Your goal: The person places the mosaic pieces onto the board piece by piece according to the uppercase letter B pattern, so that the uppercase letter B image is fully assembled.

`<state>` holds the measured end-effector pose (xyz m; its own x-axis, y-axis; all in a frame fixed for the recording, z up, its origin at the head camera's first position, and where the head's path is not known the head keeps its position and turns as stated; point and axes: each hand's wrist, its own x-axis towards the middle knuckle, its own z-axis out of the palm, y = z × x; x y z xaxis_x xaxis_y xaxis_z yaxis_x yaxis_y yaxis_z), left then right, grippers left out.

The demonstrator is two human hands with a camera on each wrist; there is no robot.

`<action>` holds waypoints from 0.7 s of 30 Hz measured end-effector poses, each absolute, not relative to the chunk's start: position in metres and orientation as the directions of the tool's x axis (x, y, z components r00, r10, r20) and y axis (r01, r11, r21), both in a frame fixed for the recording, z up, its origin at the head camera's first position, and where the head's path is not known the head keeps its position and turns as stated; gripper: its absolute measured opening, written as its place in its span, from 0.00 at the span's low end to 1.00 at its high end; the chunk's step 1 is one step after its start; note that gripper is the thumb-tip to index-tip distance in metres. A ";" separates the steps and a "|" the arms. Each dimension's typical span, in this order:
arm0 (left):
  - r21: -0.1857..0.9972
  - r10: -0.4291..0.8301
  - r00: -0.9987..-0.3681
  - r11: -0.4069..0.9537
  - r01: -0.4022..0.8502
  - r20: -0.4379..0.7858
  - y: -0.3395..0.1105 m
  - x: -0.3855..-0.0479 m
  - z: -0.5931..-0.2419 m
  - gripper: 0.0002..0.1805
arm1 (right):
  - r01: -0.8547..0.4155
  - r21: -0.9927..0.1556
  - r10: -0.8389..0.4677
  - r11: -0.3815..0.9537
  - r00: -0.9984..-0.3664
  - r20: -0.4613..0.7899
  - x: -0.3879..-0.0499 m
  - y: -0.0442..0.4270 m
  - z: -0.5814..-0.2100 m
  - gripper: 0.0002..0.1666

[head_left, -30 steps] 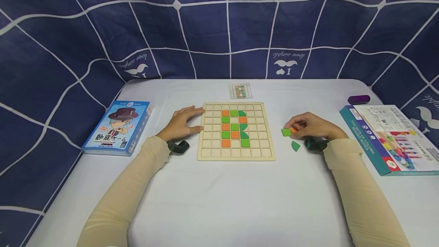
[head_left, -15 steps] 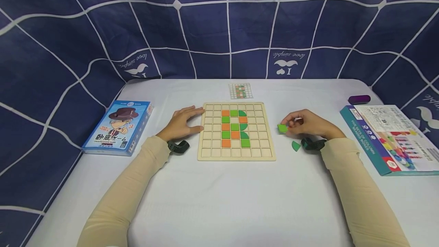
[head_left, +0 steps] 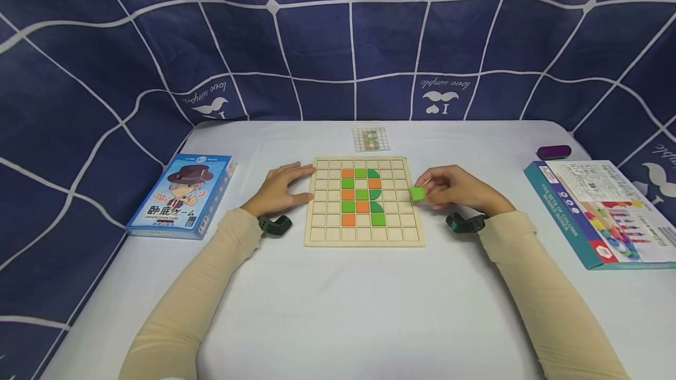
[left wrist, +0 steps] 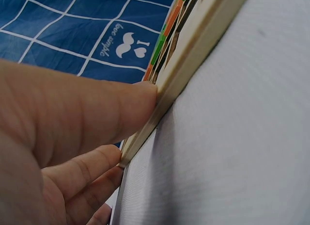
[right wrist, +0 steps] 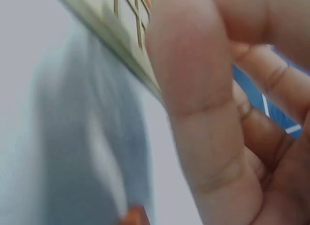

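Note:
The wooden grid board (head_left: 397,236) lies on the white table, with orange, light green and dark green tiles set in its middle columns. My left hand (head_left: 279,191) rests at the board's left edge, fingers and thumb extended and touching its side; the left wrist view shows the thumb (left wrist: 131,106) against the wooden rim (left wrist: 181,72). At the board's right edge, my right hand (head_left: 454,187) pinches a light green square tile (head_left: 417,193) between thumb and fingers. A small orange piece (right wrist: 136,216) shows at the bottom of the right wrist view; I cannot tell its shape.
Behind the board lies a small pattern card (head_left: 371,139). A blue game box (head_left: 182,197) stands at left. On the right are a teal-edged bead box (head_left: 607,213) and a dark purple case (head_left: 554,152). A navy checked cloth (head_left: 317,34) hangs behind.
My right hand has picked up the light green square tile and carried it left to the board's edge. The dark green quarter piece is now hidden by the wrist. My left hand stays put.

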<state>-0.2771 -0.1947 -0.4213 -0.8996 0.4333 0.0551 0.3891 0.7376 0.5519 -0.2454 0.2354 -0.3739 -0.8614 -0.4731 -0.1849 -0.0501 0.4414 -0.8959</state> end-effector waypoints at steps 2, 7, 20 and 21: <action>0.553 0.432 -0.900 0.738 0.387 0.054 -0.195 -0.277 -0.421 0.40 | -0.032 -0.914 -0.474 0.405 -0.862 -0.180 -0.245 0.230 -0.375 0.26; 0.558 0.431 -0.901 0.735 0.385 0.053 -0.195 -0.277 -0.421 0.40 | -0.006 -0.944 -0.489 0.330 -0.856 -0.166 -0.244 0.218 -0.380 0.27; 0.553 0.429 -0.901 0.738 0.387 0.058 -0.195 -0.277 -0.422 0.39 | 0.031 -0.963 -0.489 0.269 -0.857 -0.164 -0.235 0.183 -0.385 0.29; 0.554 0.428 -0.902 0.738 0.386 0.057 -0.195 -0.277 -0.421 0.39 | 0.036 -0.965 -0.487 0.261 -0.858 -0.164 -0.234 0.180 -0.385 0.28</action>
